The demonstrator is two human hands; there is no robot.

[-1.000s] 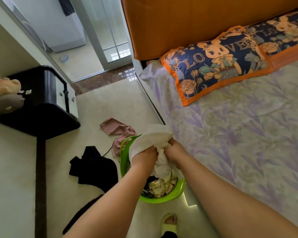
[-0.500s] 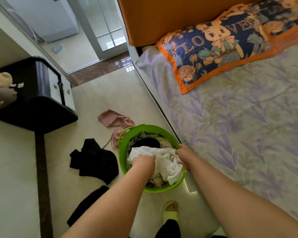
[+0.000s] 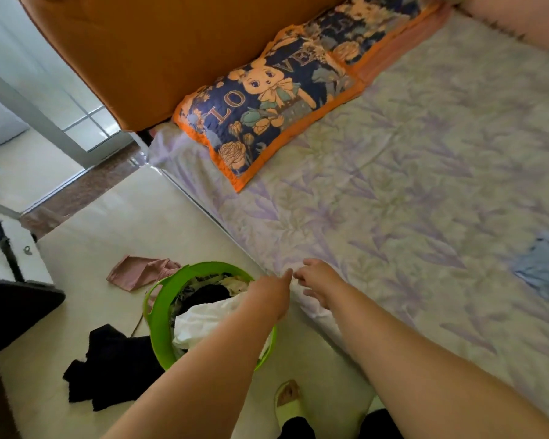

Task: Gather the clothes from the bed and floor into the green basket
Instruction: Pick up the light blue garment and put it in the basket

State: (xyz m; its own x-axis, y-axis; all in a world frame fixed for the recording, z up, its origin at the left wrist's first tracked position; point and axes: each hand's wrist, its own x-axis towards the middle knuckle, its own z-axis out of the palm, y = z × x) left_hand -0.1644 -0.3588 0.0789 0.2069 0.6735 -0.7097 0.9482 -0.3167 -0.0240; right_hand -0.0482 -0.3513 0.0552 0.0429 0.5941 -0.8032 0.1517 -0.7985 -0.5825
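Both hands are empty: left hand (image 3: 271, 294) with fingers loosely extended above the green basket (image 3: 159, 327), right hand (image 3: 317, 282) relaxed and spread over the bed (image 3: 393, 185) edge. Below the left hand, the basket holds one white garment (image 3: 203, 321) over dark and patterned pieces, perhaps several. Left of it on the floor (image 3: 108, 217) lie one pink garment (image 3: 137, 274) and one black garment (image 3: 114, 365); far right of the right hand, one blue garment (image 3: 545, 267) lies on the bed.

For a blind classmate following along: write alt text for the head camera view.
Two empty hands, left hand and right hand, hover over a green basket of clothes beside a bed. A black garment and a pink garment lie on the floor.
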